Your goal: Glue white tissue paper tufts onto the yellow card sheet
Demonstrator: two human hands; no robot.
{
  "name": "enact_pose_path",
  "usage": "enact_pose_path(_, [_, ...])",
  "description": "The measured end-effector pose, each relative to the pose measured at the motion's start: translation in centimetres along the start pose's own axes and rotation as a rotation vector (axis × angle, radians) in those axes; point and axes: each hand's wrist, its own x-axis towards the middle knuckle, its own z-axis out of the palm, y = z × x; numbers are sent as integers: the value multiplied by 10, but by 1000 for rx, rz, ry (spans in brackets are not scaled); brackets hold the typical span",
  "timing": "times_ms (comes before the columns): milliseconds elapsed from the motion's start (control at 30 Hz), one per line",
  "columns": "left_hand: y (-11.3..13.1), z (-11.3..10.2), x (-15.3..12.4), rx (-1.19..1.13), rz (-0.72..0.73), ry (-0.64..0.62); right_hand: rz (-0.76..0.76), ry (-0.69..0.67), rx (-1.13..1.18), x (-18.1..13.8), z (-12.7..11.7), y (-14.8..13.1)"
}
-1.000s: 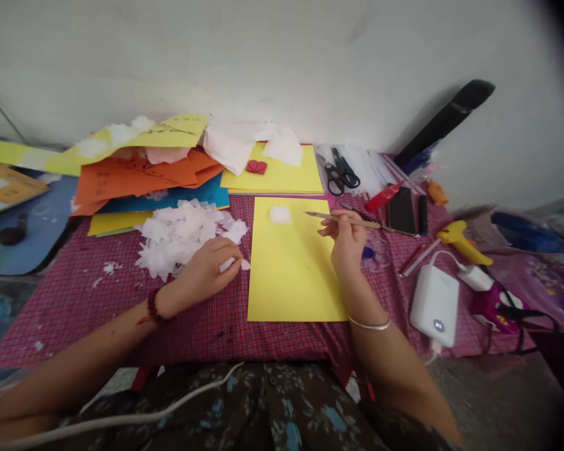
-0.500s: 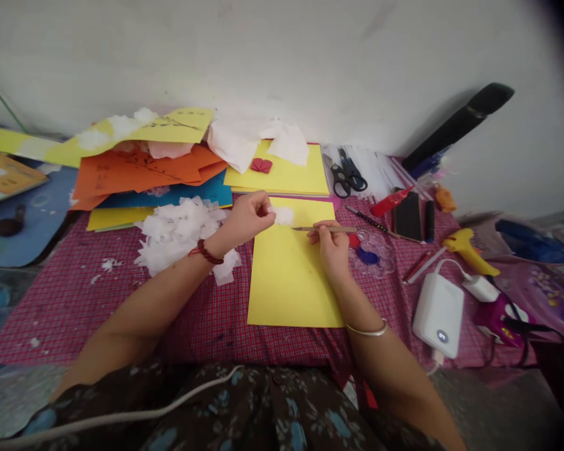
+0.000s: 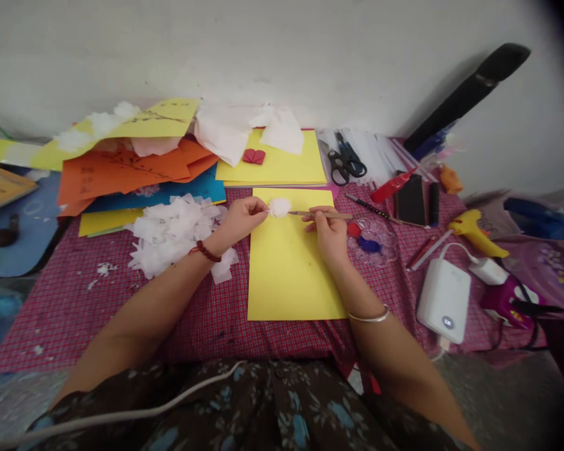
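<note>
Right now, your left hand [image 3: 248, 215] has its thumb and fingertips pinched together at the left edge of the white tuft [image 3: 280, 207]; whether a scrap sits between them is too small to tell. Your right hand [image 3: 331, 235] grips the slim tool [image 3: 305, 213] between thumb and fingers, its pointed end aimed left, at or very near the tuft's lower right edge. You have the tuft near the top of the yellow sheet [image 3: 296, 275], left of its middle, with the rest of the sheet stretching down toward you.

Beside your left wrist lies a loose heap of white paper [image 3: 173, 232], and a beaded bracelet [image 3: 207, 252] circles that wrist. A bangle [image 3: 370, 317] rings your right forearm. Just right of your right hand sits the clear dish [image 3: 386, 250], with red and blue in it. Beyond the sheet, the red folded piece [image 3: 254, 156] rests on more yellow paper [image 3: 286, 168], and the scissors [image 3: 343, 161] lie to the right of that.
</note>
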Motion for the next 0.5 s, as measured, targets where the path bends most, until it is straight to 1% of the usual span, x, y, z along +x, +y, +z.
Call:
enact_pose_path(167, [2,-2,-2,49,4,8,10,-7,19,1,0,2])
enact_pose_path(267, [3,-3,-2,123,83,61,17,-6,6,1,-1,3])
enact_pose_path(333, [1,-3,-1,124,108,85,20,17,5,1,-2,3])
enact_pose_path(400, [-2,-3,1,48,60,77,24,23,10,0,-2,2])
enact_pose_path(500, [-8,-1,3,-69,-21,36,36,-45,10,-1,0,0])
